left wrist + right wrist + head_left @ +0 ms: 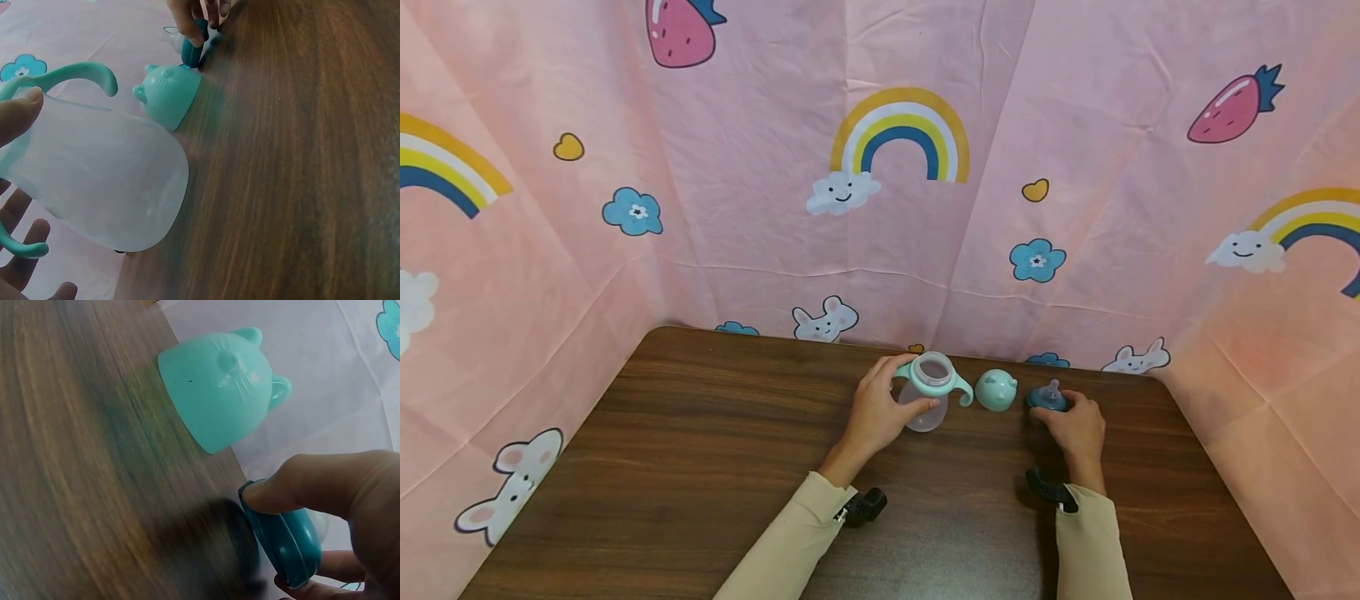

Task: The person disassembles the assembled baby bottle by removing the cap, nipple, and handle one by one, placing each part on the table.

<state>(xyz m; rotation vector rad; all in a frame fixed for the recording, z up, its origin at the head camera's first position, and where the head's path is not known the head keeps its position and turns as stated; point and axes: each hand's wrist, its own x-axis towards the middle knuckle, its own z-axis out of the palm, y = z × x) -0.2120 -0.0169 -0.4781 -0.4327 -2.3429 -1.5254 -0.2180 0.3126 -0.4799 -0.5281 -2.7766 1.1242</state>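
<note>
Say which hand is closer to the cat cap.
Right. The right hand, holding the teat, is just to the right of the cat cap; the left hand grips the bottle on its other side, farther off.

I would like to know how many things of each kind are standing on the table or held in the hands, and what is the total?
Bottle: 1
Cap: 1
Teat: 1
Total: 3
</note>
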